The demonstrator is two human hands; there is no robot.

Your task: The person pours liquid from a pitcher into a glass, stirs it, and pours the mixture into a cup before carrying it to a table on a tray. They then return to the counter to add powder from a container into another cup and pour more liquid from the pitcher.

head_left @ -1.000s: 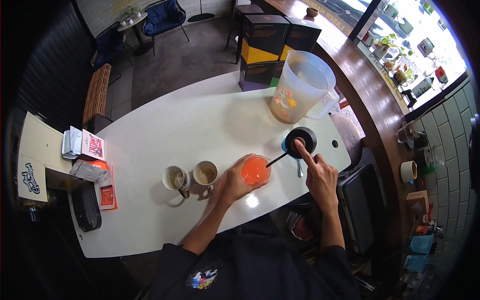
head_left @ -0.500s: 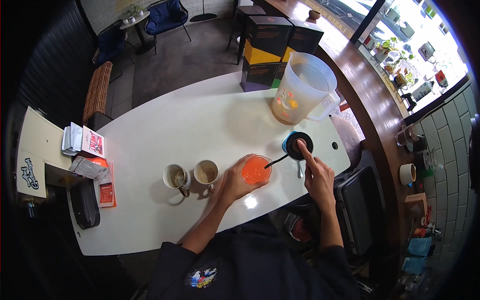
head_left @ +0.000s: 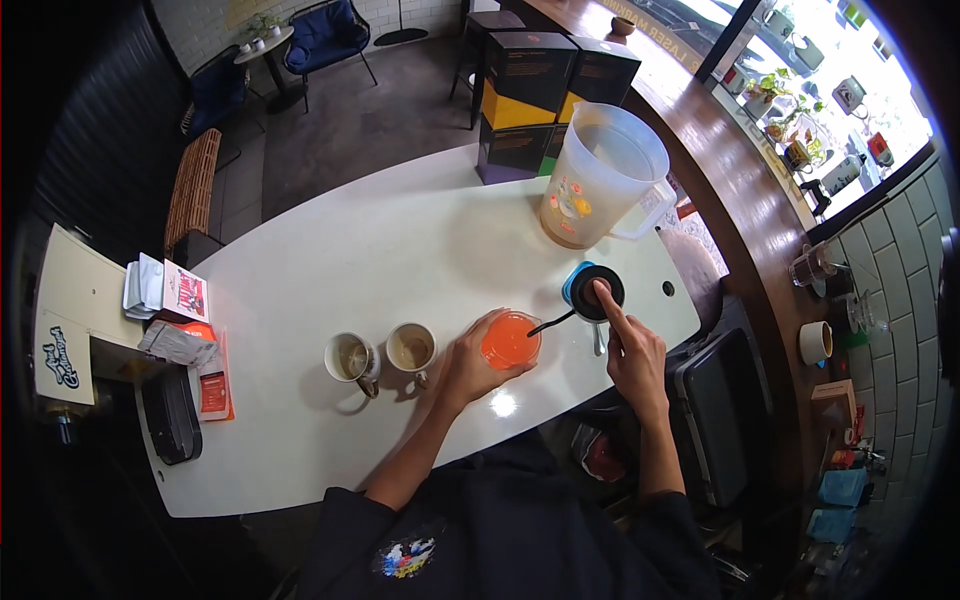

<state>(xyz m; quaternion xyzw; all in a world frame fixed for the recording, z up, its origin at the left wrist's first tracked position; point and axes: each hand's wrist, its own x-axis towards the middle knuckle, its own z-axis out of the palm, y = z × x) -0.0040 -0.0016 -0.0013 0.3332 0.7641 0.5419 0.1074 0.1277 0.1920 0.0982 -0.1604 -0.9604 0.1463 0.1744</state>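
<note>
My left hand (head_left: pixel 478 358) is wrapped round a glass of orange-red drink (head_left: pixel 510 340) standing on the white table. A black pump-like top (head_left: pixel 598 292), round and with a thin curved black spout (head_left: pixel 552 323), sits over a small blue container (head_left: pixel 574 284). The spout reaches over the glass's rim. On the round top rests the outstretched index finger of my right hand (head_left: pixel 636 358), whose other fingers are loosely bent. A shiny metal piece (head_left: pixel 599 340) sticks out below the black top. Left of my left hand stand two mugs, one brown-handled (head_left: pixel 351 357) and one pale (head_left: pixel 411 347).
A large translucent pitcher (head_left: pixel 605 180) stands behind the pump. Dark boxes (head_left: pixel 528 85) are stacked at the far edge. Toward the left lie an orange packet (head_left: pixel 214 385), a card holder (head_left: pixel 185 290) and a black case (head_left: pixel 170 415). A wooden counter (head_left: pixel 745 180) runs along the right.
Both hands keep the same positions on the glass and the black top. The whole view has shifted slightly.
</note>
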